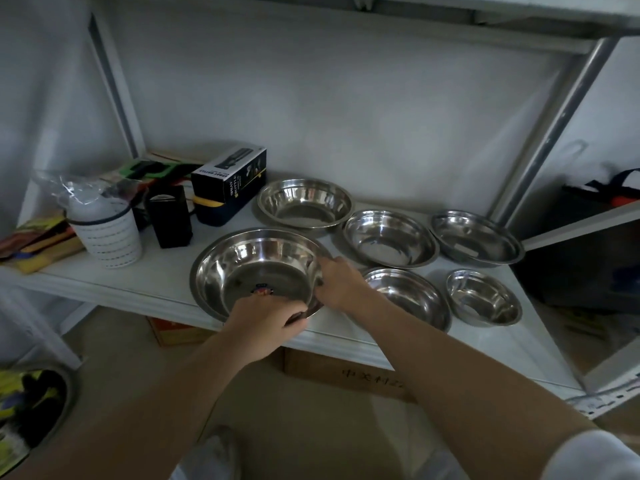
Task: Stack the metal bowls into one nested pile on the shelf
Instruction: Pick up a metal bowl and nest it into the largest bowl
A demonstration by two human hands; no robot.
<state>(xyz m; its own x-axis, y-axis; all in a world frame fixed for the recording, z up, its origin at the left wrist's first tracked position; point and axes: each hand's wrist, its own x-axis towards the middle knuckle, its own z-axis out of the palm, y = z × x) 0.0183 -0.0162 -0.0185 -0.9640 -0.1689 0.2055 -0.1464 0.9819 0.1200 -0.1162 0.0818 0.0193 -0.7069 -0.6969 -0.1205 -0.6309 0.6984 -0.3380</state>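
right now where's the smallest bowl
Head view: the smallest bowl sits at the shelf's front right, right of a mid-sized bowl.

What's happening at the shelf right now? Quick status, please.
Left hand and right hand both grip the largest shiny metal bowl. Five smaller metal bowls sit separate, unstacked. Nothing blocks them.

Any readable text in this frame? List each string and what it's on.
"SPRAY BOTTLE" – on the black box, printed upside down on its top edge and again sideways on its end face.
Handwritten characters on the cardboard carton under the shelf: too faint to read.
Sticker inside the largest bowl: coloured, too small to read.
Smaller print on the black box: blurred.
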